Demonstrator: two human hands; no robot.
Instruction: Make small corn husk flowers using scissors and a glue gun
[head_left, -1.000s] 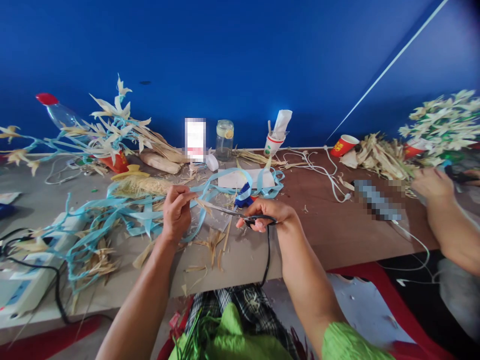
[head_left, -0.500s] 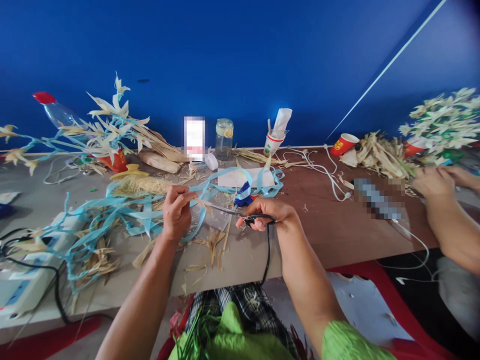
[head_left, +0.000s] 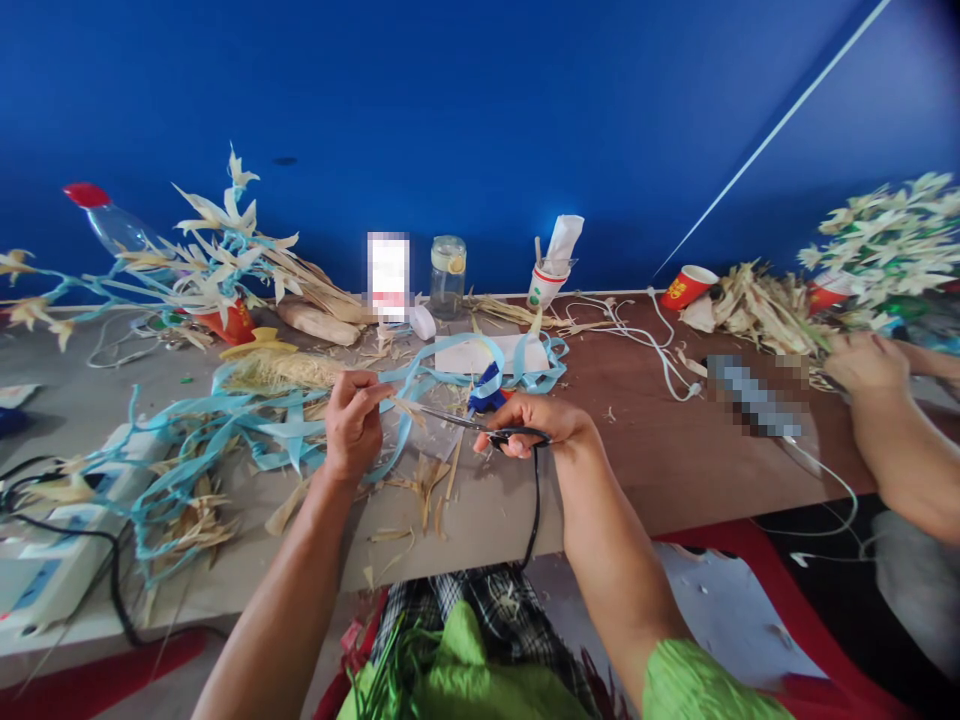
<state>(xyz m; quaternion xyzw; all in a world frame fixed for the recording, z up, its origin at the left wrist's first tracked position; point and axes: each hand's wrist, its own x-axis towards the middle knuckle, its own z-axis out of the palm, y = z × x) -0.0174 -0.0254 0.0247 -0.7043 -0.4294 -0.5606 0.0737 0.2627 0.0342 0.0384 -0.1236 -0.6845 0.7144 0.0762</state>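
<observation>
My left hand [head_left: 352,425] pinches a small strip of dried corn husk [head_left: 405,406] between thumb and fingers. Scissors [head_left: 454,420] with dark handles are in my right hand [head_left: 536,415], fingers in the loops. Their blades point left and reach the husk; whether they touch it I cannot tell. Light blue ribbon [head_left: 409,380] loops behind both hands. A blue tool with a black cord, like a glue gun [head_left: 489,388], lies just beyond my right hand, partly hidden. Below the scissors, loose husk scraps [head_left: 427,478] lie on the table.
Husk flowers on blue stems [head_left: 225,240] and a white power strip [head_left: 67,540] are at left. A glass jar [head_left: 448,280] and a paper cup [head_left: 549,285] stand at the back. White cables [head_left: 637,340] and a co-worker's hands [head_left: 870,360] are at right.
</observation>
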